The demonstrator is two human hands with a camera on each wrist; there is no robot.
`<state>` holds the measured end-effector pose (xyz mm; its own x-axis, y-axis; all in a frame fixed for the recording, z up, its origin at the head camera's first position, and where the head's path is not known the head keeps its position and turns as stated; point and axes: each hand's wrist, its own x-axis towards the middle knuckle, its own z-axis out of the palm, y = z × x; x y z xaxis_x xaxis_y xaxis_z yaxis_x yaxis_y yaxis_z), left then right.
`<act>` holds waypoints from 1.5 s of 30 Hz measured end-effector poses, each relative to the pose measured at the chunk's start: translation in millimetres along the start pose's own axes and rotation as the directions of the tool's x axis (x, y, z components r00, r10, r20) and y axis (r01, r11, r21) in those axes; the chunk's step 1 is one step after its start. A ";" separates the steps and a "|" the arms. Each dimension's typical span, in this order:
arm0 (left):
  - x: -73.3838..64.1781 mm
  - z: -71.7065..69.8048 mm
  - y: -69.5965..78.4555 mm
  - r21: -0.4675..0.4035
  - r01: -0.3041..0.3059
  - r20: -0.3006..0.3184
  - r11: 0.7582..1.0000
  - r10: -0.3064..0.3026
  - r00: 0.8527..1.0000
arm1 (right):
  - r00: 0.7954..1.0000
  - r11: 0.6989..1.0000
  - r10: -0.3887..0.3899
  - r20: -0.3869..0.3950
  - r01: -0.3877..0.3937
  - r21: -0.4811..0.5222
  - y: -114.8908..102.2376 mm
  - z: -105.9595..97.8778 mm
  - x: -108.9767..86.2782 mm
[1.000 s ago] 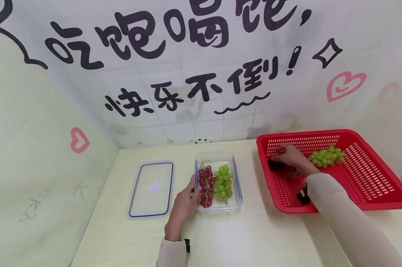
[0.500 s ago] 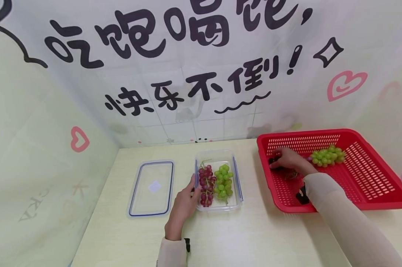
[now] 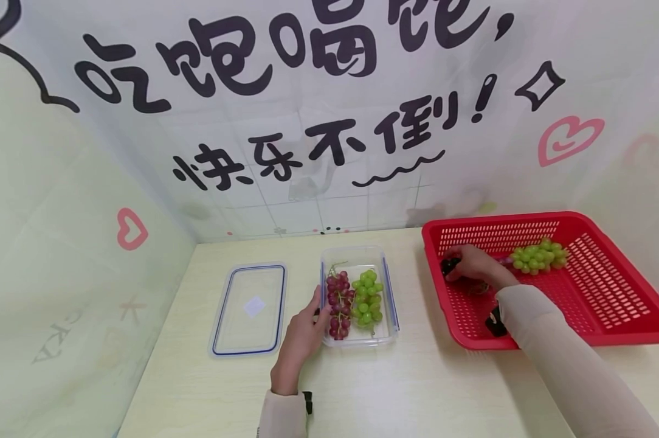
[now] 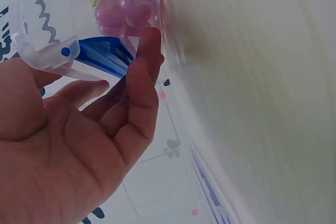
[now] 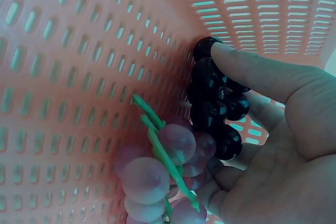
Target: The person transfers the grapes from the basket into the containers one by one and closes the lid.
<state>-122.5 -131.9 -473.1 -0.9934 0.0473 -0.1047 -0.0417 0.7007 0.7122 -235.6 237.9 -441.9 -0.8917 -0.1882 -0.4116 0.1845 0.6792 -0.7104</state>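
Note:
In the head view, my left hand (image 3: 303,333) holds the left side of a clear plastic food container (image 3: 385,340). The left wrist view shows curled fingers at the container's blue clip (image 4: 104,53). Red grapes (image 3: 339,307) and green grapes (image 3: 366,298) lie side by side inside. My right hand (image 3: 474,263) is in the red basket (image 3: 625,286), gripping a bunch of black grapes (image 5: 210,95) between thumb and fingers near the basket's left wall. Right below them in the right wrist view is a bunch of purplish-red grapes (image 5: 178,145) with a green stem.
A clear lid (image 3: 247,310) with a blue seal lies flat left of the container. Another bunch of green grapes (image 3: 538,255) rests at the back of the basket. Behind the table (image 3: 384,389) hangs a white printed sheet (image 3: 286,213).
My right hand has closed its fingers around the black grapes and shifted slightly within the basket. The left hand and container have stayed put.

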 end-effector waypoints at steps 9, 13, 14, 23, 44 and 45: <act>0.4 -0.3 0.7 -0.007 0.002 0.003 1.000 -0.002 1.000 | 1.000 0.999 -0.007 -0.004 0.007 -0.046 -0.7 -0.4 0.4; 0.3 -0.2 0.6 -0.009 0.007 0.004 1.000 -0.007 1.000 | 1.000 0.998 -0.020 -0.016 0.019 -0.067 -1.0 -0.5 0.7; 0.4 -0.2 0.6 -0.009 0.009 0.005 1.000 -0.009 1.000 | 0.999 0.997 -0.024 -0.022 0.023 -0.070 -1.1 -0.6 0.7; 0.8 0.4 0.5 -0.005 0.027 0.006 1.000 -0.027 1.000 | 0.995 0.984 -0.078 -0.055 0.068 -0.165 -1.9 -2.4 3.7; 0.5 -0.7 0.9 -0.013 0.005 0.000 1.000 -0.005 1.000 | 0.980 0.981 -0.147 -0.132 0.127 -0.146 -3.0 -6.6 0.5; 0.4 -0.9 0.9 -0.013 0.003 0.001 1.000 -0.003 1.000 | 0.980 0.982 -0.146 -0.136 0.127 -0.142 -2.8 -6.9 1.0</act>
<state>-123.1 -131.9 -471.9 -0.9931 0.0458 -0.1081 -0.0465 0.6914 0.7210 -239.9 240.7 -436.4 -0.9571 -0.1869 -0.2215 0.0095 0.7437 -0.6685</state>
